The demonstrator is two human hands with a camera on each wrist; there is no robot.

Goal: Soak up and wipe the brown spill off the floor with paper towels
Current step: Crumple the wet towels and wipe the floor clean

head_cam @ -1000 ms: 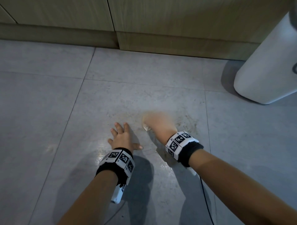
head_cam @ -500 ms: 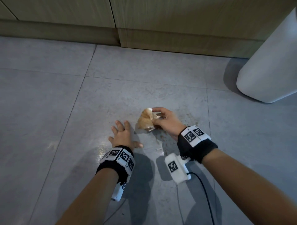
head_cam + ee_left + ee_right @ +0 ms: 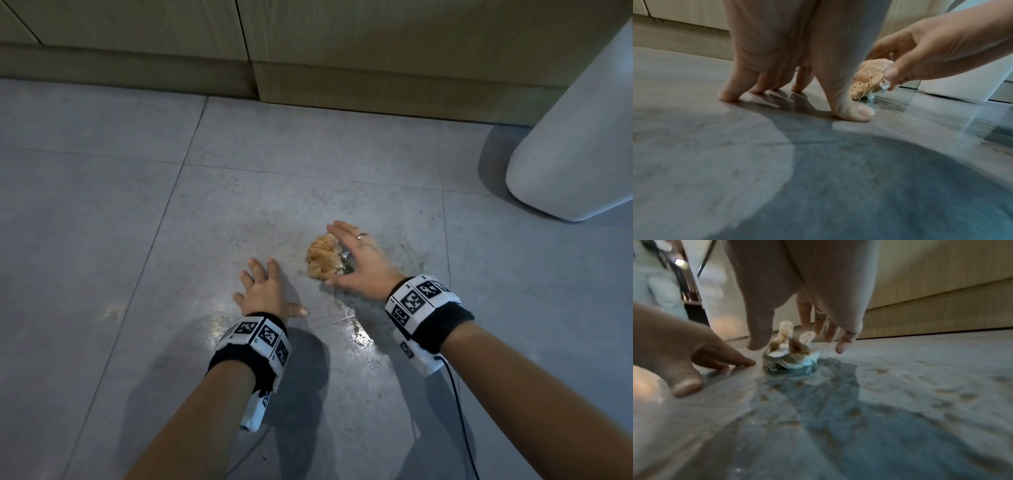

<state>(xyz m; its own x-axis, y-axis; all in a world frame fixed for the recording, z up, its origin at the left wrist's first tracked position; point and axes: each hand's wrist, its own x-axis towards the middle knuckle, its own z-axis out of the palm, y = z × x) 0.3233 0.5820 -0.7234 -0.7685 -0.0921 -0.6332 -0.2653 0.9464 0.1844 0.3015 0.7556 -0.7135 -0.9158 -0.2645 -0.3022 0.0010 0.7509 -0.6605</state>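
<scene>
A crumpled paper towel wad, soaked brown, sits on the grey tile floor. My right hand hovers just over and to the right of it with fingers spread and straight; in the right wrist view the wad lies below the fingertips, with a gap. In the left wrist view the wad shows behind my thumb. My left hand rests on the floor left of the wad, fingers splayed. A wet smear shines nearer to me, and faint brown flecks lie to the right.
A white rounded bin or appliance stands at the right. Wooden cabinet bases run along the back. A black cable trails from my right wrist across the floor.
My right hand was rubbing the floor, then pinched the wad; now it has let go and spread its fingers over it. The left hand has stayed planted.
</scene>
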